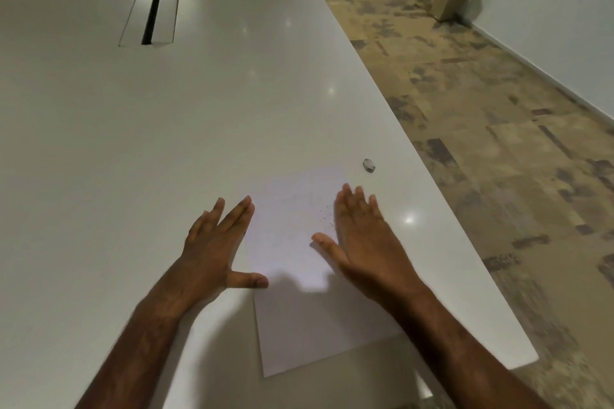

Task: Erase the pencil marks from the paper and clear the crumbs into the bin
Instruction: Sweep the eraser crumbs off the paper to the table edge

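White paper [292, 325] partly under right hand [362, 242]; marks faint.

Left hand [216, 242] and right hand [362, 236], fingers straight, flank crumbs [327, 217] on paper [292, 315]; eraser [369, 165] beyond.

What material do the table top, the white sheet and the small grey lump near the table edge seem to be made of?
Table top: probably glossy white laminate or lacquered board, since it mirrors the ceiling lights.
Sheet: thin matte paper, lying flat with sharp corners and no shine.
Grey lump: likely a worn rubber eraser, dull, rounded and smudged dark; too small to be certain.
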